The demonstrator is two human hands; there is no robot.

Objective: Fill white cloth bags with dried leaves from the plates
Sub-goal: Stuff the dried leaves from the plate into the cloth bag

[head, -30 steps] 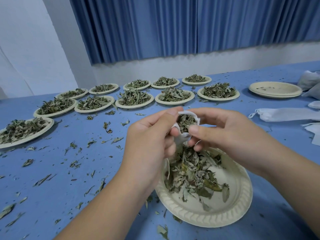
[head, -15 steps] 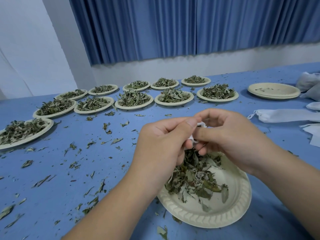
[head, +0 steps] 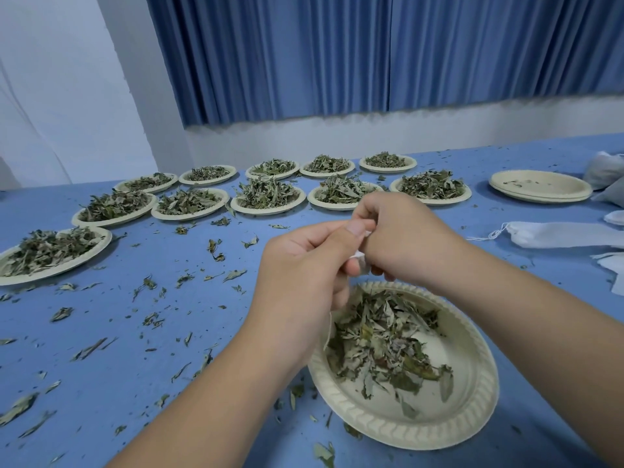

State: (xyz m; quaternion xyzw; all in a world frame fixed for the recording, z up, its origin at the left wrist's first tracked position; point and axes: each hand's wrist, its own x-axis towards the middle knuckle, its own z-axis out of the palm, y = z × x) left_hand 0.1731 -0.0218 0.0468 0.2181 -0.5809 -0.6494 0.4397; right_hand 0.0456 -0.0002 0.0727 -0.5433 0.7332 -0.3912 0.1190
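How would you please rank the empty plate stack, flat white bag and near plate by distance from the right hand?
1. Near plate, just below the right hand.
2. Flat white bag, to its right.
3. Empty plate stack, back right.

On the table (head: pixel 202 315), a plate (head: pixel 472 417) of leaves (head: pixel 381 342) lies nearest, below a bag (head: pixel 363 265) pinched between the left hand (head: pixel 304 275) and right hand (head: pixel 405 241). Behind stand two rows of filled plates (head: pixel 266 211); right, stacked plates (head: pixel 540 197) and other bags (head: pixel 557 234).

Blue curtain (head: pixel 371 52), white wall (head: pixel 60 89)
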